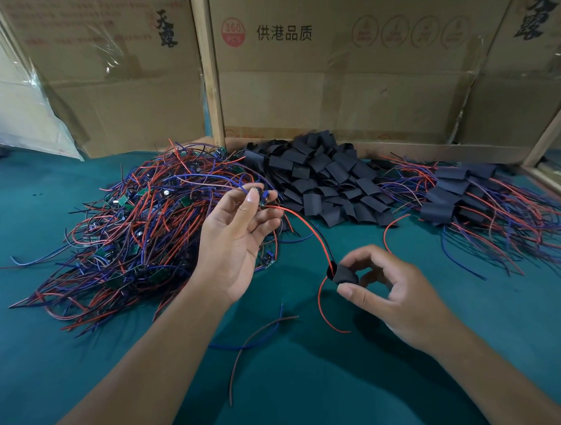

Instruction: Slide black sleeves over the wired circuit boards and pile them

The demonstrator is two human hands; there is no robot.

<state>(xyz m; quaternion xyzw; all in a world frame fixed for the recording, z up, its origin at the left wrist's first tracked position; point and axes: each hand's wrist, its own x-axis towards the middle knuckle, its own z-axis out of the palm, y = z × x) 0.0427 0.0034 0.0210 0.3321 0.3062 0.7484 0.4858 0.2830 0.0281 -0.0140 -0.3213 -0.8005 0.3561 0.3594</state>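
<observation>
Mid-tabletop: left hand (238, 242) pinches a wired circuit board (263, 198); right hand (389, 293) pinches a black sleeve (342, 273) threaded on its wires. Right edge: finished pile (464, 194), small. Left: unsleeved boards (140, 223), many remaining.

Hands (238, 239) with board (263, 198), sleeve (344, 275)

Two hands: left hand (238, 242), right hand (395, 298). Three heaps: bare wired boards (147, 217), loose black sleeves (320, 178), sleeved boards (464, 197). Three cardboard boxes (330, 67) behind.
</observation>
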